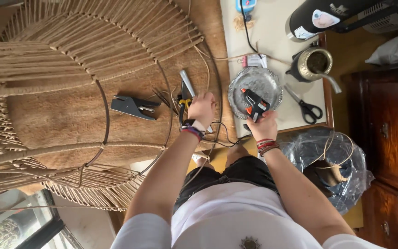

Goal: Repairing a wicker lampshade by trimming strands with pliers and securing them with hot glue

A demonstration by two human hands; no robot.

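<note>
Your right grip (264,123) clasps a glue gun (254,103); your left grip (202,108) closes on cord (207,69).
The gun's nozzle hangs over the silver tray (268,83) on the counter (272,46); pliers (134,107) lie nearby.

Glue gun (255,104) over tray (240,90); scissors (304,107) rightward — pliers (134,106) left

Scissors (306,109) lie beside a metal gourd cup (313,64).
</note>
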